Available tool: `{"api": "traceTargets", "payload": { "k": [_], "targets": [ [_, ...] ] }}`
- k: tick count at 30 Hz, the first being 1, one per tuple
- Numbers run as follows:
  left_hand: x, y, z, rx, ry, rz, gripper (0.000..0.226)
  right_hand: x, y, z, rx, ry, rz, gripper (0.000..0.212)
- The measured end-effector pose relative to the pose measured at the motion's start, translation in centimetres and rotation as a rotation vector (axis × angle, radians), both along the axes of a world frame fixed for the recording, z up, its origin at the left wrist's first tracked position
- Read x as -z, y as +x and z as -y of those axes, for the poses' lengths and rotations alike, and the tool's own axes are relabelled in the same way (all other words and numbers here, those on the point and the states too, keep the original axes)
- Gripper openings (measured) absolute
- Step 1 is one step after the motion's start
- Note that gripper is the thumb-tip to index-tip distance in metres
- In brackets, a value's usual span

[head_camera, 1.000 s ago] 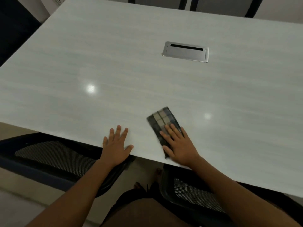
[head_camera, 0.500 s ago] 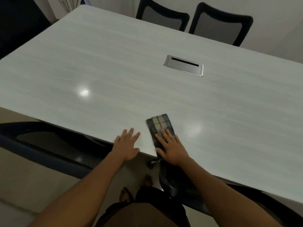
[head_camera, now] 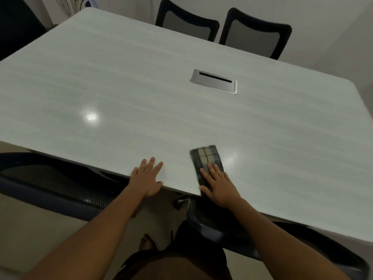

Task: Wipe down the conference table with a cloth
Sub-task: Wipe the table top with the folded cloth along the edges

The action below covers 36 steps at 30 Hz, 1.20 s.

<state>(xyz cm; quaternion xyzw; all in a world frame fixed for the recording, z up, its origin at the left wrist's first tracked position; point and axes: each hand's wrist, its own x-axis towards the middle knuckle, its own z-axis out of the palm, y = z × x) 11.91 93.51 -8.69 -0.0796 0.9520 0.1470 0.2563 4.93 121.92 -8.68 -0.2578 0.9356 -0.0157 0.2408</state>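
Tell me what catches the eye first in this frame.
The checked cloth lies flat near the table's near edge, under the right hand. The left hand rests flat beside it, apart from the cloth. A metal cable hatch sits mid-table.

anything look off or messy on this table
Nothing stands out. The table shows no spills or damage, only light glare. The metal cable box sits flush with its lid shut. The folded cloth lies flat under the right hand; the left hand rests at the edge.

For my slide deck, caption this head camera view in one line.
Right hand presses a folded plaid cloth at the pale conference table edge; left hand flat beside it.
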Motion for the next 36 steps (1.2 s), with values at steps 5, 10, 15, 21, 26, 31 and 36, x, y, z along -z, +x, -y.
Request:
{"api": "traceTargets", "payload": {
  "k": [5,10,15,21,26,31,36],
  "targets": [
    [0.0,-0.3,-0.3,-0.014,-0.009,0.005,0.074,-0.1,-0.6,-6.7,0.06,0.021,-0.05,0.078],
    [-0.4,-1.1,-3.0,-0.136,0.012,0.033,0.078,0.8,-4.2,-2.4,0.266,0.024,-0.008,0.071],
    [-0.9,-2.2,-9.2,-0.09,0.073,-0.094,0.074,0.5,-2.1,-6.3,-0.12,-0.014,-0.045,0.076],
    [0.0,-1.5,-11.6,-0.118,0.113,-0.047,0.072,1.8,-6.8,-11.4,0.092,-0.035,-0.145,0.075],
    [-0.5,-2.4,-13.2,-0.13,0.04,0.036,0.079,2.1,-10.4,-6.3,0.214,-0.036,-0.101,0.068],
    [0.2,-2.6,-14.5,-0.078,-0.042,0.022,0.076,2.6,-9.1,-14.3,-0.166,-0.114,-0.204,0.065],
    [0.7,-2.5,-14.4,-0.05,-0.094,0.036,0.078,3.0,-14.4,-17.4,-0.002,-0.097,-0.222,0.066]
  ]
}}
